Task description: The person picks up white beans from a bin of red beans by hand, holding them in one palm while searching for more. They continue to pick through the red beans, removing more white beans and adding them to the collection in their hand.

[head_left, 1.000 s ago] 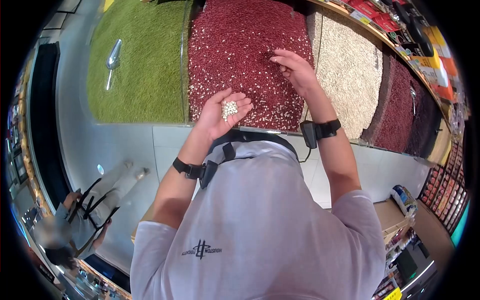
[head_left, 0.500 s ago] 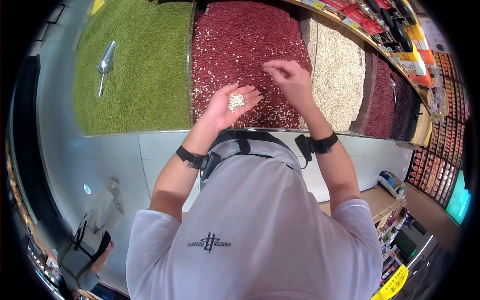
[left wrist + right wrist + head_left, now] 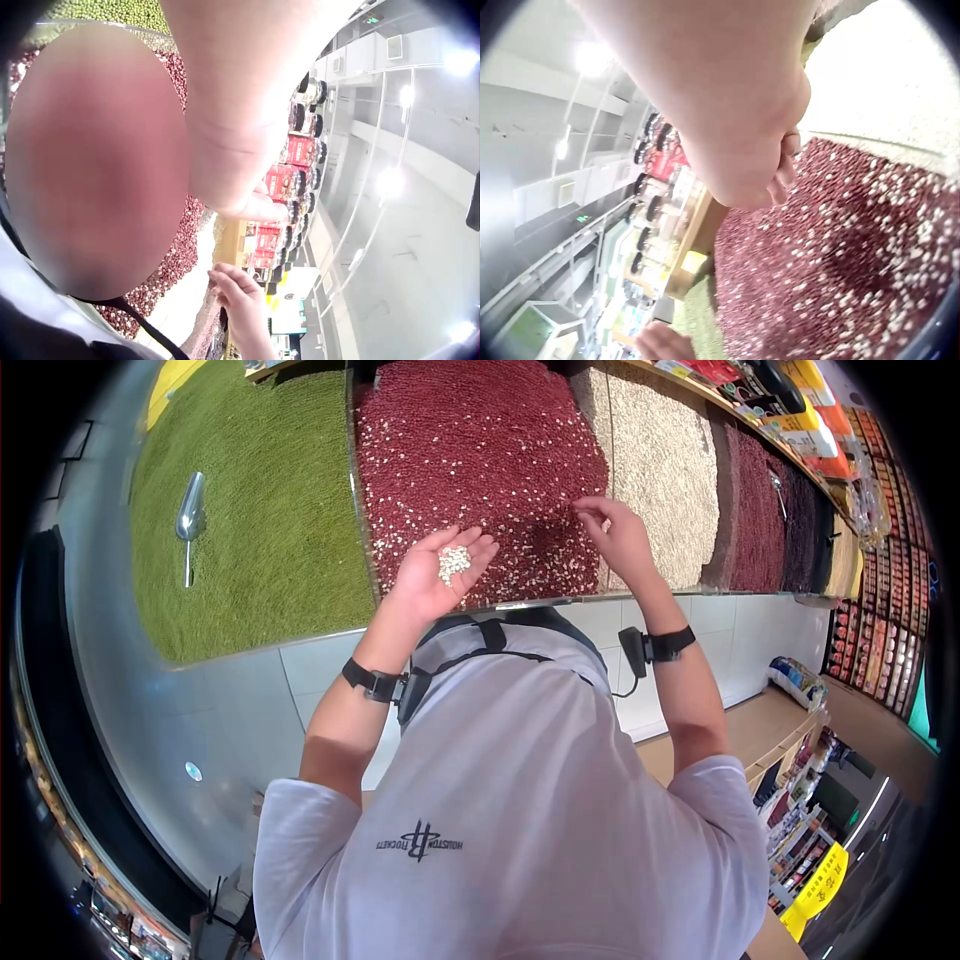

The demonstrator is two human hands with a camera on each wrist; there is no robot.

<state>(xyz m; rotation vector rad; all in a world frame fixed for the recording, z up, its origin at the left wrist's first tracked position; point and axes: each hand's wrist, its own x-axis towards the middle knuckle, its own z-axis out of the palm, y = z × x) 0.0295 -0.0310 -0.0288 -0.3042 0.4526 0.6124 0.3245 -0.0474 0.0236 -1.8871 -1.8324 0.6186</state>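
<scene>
My left hand [image 3: 430, 580] is held palm up with its fingers extended, low over the near part of the red bean bin. A small heap of white beans [image 3: 454, 564] rests in its palm. In the left wrist view a blurred patch covers much of the scene. My right hand [image 3: 625, 540] hovers over the right side of the red beans [image 3: 480, 450], by the divider, its fingers loosely bent. In the right wrist view its bent fingers [image 3: 784, 176] show no bean between them. Many stray white beans [image 3: 877, 300] lie scattered over the red ones.
Green beans [image 3: 250, 510] fill the bin to the left, with a metal scoop [image 3: 190, 510] lying on them. A bin of white beans [image 3: 660, 480] adjoins on the right, followed by dark red beans [image 3: 755, 510]. Jars [image 3: 281, 184] line a shelf behind the bins.
My right hand has moved first leftward towards the left palm, then back right towards the divider. The left hand stays palm up with its beans. The head view has shifted.
</scene>
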